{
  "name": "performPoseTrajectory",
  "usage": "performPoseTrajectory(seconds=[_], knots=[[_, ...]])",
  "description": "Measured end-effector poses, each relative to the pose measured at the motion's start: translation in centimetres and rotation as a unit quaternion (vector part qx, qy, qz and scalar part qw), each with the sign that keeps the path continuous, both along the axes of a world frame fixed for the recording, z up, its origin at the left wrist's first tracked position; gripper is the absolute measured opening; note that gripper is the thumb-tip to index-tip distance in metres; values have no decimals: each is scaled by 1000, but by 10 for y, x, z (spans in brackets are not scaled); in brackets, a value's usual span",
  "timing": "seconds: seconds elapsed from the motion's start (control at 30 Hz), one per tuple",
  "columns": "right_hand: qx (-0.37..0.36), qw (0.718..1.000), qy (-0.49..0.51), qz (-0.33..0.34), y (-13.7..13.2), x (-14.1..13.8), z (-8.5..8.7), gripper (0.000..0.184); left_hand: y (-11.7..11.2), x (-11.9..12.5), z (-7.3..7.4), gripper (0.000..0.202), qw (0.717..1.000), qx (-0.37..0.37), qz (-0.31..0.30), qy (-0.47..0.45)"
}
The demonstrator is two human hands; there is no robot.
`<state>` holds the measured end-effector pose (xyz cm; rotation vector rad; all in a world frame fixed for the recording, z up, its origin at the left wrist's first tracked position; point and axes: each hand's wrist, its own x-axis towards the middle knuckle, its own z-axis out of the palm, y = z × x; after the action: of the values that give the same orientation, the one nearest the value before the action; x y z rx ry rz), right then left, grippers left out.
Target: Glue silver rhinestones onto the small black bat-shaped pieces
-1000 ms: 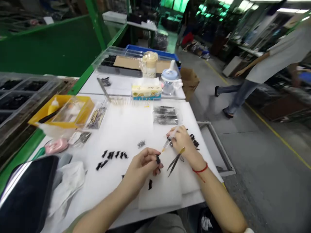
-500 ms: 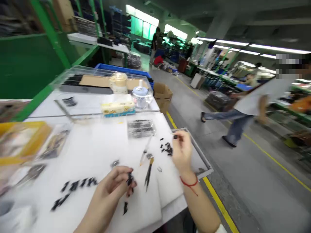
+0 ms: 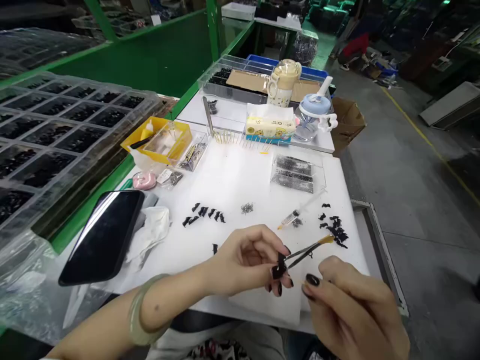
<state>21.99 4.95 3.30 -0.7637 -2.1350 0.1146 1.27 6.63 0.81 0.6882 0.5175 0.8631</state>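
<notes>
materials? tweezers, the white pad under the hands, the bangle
Tweezers: metal, likely steel, from the thin grey gleaming arms; yellowish end unclear.
Pad: looks like soft white foam sheet, matte with a thick edge.
Bangle: pale green, smooth and translucent, jade or glass-like; cannot tell which.

Left hand [image 3: 245, 260] pinches a small black piece [image 3: 279, 266] beside tweezers [image 3: 308, 248].

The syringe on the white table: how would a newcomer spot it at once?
On the white table, look right of centre, just below the clear box of dark parts. The syringe lies slanted there, beside loose black pieces. Unlike them, it is long, thin and see-through, with an orange tip.
</notes>
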Motion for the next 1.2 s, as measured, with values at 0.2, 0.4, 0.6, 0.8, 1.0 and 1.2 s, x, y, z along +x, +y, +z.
performPoseTrajectory(seconds=[0.2, 0.4, 0.6, 0.8, 1.0, 1.2], knots=[[31, 998, 33, -51, 3, 0, -10, 20, -2, -3, -2, 30, 1000, -7, -4, -16], [12, 998, 11, -64, 4, -4, -5, 19, -1, -2, 2, 28, 1000, -16, 6, -15], [15, 997, 7, -78, 6, -8, -7, 20, 3, 1, 9, 29, 999, -30, 18, -20], [12, 997, 21, -78, 7, -10, -9, 20, 2, 1, 7, 26, 999, -19, 26, -29], [12, 996, 24, -88, 8, -12, -11, 19, 3, 1, 7, 28, 999, -23, 32, -30], [13, 996, 23, -80, 9, -11, -10, 21, 2, -1, 4, 26, 999, -19, 29, -39]])
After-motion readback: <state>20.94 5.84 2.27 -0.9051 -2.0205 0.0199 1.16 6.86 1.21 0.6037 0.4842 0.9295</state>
